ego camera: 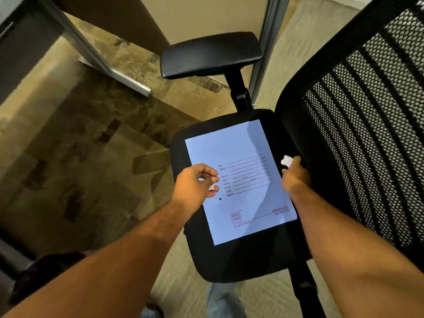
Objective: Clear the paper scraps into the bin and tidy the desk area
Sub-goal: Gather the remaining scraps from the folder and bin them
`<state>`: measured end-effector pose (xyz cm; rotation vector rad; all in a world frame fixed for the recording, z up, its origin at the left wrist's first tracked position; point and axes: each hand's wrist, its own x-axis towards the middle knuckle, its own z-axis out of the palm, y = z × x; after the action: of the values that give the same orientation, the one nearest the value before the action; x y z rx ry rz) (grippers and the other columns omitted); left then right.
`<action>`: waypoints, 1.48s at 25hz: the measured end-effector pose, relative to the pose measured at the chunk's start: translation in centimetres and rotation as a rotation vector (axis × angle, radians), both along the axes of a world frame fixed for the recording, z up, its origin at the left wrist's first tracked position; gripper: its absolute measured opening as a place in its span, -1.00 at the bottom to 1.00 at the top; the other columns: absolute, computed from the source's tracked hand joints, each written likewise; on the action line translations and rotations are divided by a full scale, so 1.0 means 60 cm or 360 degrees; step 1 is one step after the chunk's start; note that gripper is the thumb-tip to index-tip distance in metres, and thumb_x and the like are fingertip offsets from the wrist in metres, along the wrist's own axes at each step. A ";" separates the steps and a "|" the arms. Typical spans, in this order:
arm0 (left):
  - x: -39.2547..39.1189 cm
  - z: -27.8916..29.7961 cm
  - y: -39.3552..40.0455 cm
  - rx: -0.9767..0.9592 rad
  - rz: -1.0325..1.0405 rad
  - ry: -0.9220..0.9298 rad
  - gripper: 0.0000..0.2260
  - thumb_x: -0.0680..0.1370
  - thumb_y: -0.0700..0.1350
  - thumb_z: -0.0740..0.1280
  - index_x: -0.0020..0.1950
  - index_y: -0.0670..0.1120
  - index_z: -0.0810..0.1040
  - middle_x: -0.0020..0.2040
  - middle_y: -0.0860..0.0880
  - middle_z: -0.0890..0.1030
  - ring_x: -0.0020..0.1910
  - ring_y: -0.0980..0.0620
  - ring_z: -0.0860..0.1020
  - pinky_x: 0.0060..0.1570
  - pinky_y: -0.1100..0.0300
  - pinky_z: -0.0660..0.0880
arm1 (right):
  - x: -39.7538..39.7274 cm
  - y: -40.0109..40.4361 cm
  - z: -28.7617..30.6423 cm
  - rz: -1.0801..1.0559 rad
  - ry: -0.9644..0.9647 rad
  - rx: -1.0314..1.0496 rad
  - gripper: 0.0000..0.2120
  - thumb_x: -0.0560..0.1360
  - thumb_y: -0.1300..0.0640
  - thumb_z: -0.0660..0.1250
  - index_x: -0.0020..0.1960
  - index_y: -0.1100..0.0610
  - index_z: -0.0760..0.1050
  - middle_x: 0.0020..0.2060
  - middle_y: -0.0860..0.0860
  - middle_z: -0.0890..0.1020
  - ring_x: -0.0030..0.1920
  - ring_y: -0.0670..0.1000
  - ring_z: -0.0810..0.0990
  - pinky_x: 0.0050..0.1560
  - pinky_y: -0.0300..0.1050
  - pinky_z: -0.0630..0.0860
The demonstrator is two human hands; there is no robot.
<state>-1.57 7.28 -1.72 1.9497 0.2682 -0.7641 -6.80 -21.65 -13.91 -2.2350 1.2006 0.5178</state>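
Observation:
A white printed form sheet lies flat on the black seat of an office chair. My left hand hovers over the sheet's left edge, fingers pinched on a small white paper scrap. My right hand is at the sheet's right edge, beside the mesh backrest, closed on another crumpled white scrap that sticks out above the fingers. No bin is in view.
The chair's black mesh backrest fills the right side. A black armrest stands behind the seat. A grey desk leg runs across the patterned floor at upper left. A dark bag lies at lower left.

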 end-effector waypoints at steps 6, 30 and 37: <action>-0.006 0.012 0.030 0.0113 0.0024 -0.0040 -0.97 0.59 -0.21 0.47 0.02 -0.12 0.67 -0.01 -0.12 0.71 -0.13 -0.05 0.76 -0.05 0.06 0.73 | -0.013 0.074 0.074 0.0112 -0.0304 0.0171 -0.73 0.70 0.03 0.23 0.26 0.21 0.36 0.04 0.26 0.63 -0.03 0.23 0.62 -0.07 0.10 0.60; -0.242 0.189 0.834 -0.0671 0.2071 0.0070 -0.64 0.50 -0.62 0.19 0.14 -0.34 0.60 -0.07 -0.23 0.65 -0.06 -0.09 0.63 -0.38 0.32 0.57 | -0.064 1.096 0.387 0.1182 -0.0631 0.0946 -0.58 0.64 -0.16 0.32 -0.18 0.18 0.57 -0.32 0.04 0.67 -0.22 0.09 0.64 -0.13 -0.01 0.51; -0.409 0.026 1.176 -0.0886 0.2589 0.0211 -0.56 0.54 -0.62 0.16 0.39 -0.41 0.48 0.01 -0.21 0.64 -0.04 -0.04 0.63 -0.01 0.20 0.57 | -0.217 1.426 0.259 0.1374 -0.0214 0.0973 -0.64 0.64 -0.06 0.36 -0.10 0.25 0.60 -0.16 0.16 0.72 -0.11 0.20 0.66 -0.04 0.10 0.56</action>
<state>-26.09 77.82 -0.16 0.6694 1.3159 0.1624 -19.84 63.91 1.65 -2.0783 -0.0774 0.8866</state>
